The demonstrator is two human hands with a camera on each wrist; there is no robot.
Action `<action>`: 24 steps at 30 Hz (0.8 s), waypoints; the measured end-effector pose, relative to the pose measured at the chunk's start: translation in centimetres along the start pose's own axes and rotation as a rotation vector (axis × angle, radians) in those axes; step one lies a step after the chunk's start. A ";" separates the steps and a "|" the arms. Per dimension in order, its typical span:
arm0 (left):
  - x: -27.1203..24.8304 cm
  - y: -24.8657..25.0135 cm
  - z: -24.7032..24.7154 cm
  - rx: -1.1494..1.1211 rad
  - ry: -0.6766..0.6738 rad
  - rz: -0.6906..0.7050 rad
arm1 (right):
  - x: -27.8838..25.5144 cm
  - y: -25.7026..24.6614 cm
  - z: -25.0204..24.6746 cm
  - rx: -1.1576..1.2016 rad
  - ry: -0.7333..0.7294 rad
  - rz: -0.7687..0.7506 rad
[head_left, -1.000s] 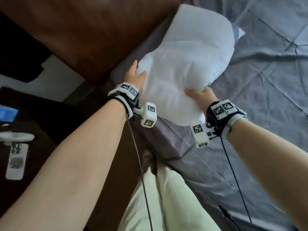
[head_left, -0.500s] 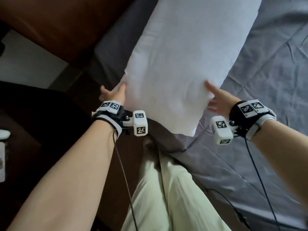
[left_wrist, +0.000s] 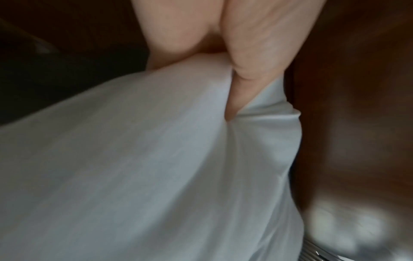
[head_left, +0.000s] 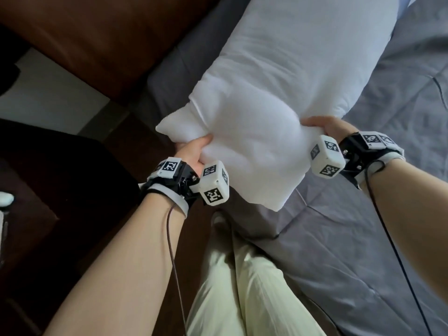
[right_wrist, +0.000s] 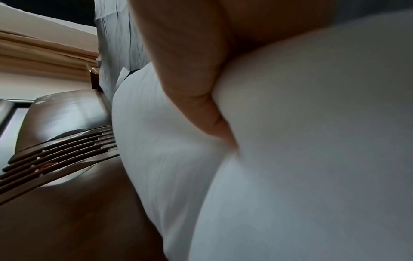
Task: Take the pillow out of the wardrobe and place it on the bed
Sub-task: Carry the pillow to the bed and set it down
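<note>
A long white pillow (head_left: pixel 274 88) stretches away from me over the head end of the bed (head_left: pixel 378 214), which is covered in a grey sheet. My left hand (head_left: pixel 194 151) grips the pillow's near left corner, bunching the fabric (left_wrist: pixel 156 159). My right hand (head_left: pixel 327 127) grips the near right edge, fingers sunk into the stuffing (right_wrist: pixel 312 141). The near end of the pillow is squeezed and lifted between both hands; its far end runs out of the top of the head view.
A brown wooden headboard (head_left: pixel 101 40) rises at the upper left, beside the pillow. A dark bedside table (head_left: pixel 43 190) stands at the left. My leg in pale trousers (head_left: pixel 242 287) is against the bed's edge. Cables hang from both wrists.
Half a second ago both hands lay flat against the pillow's near end. Now both have closed on it and bunched it. The pillow lies further along the bed.
</note>
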State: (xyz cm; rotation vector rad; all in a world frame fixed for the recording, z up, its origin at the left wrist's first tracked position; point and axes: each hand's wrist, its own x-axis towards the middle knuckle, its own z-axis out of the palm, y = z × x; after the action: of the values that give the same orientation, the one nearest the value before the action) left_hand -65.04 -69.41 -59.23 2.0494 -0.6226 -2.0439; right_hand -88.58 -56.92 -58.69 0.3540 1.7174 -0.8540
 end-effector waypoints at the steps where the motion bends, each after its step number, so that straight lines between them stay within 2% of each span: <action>1: 0.3 0.5 0.2 -0.042 0.012 0.066 | 0.1 -0.1 0.3 -0.004 0.023 -0.032; 4: 0.3 2.4 0.4 -0.128 -0.030 0.248 | 0.7 -0.5 1.6 0.106 0.074 -0.198; 8: 0.5 5.4 -0.6 -0.113 -0.064 0.443 | 0.5 -1.8 3.0 0.235 0.002 -0.409; 11: 1.0 7.4 -1.6 -0.147 -0.047 0.534 | 0.2 -1.6 4.3 0.212 -0.056 -0.576; 14: 2.3 7.9 -3.1 -0.213 0.045 0.496 | 1.9 0.6 5.9 0.115 -0.084 -0.486; 17: 3.4 7.2 -4.5 -0.133 0.149 0.336 | 3.2 2.2 6.8 -0.052 -0.126 -0.319; 20: 4.2 6.3 -5.1 -0.142 0.111 0.229 | 3.8 1.9 6.0 0.010 -0.129 -0.228; 24: 4.9 5.5 -5.1 -0.138 0.034 0.188 | 4.4 -0.2 3.7 0.185 -0.109 -0.148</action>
State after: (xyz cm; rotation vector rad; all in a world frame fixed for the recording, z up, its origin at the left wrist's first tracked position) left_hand -61.04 -77.17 -61.23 1.8689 -0.6239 -1.8878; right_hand -87.48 -60.44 -63.11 0.3006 1.5821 -1.1247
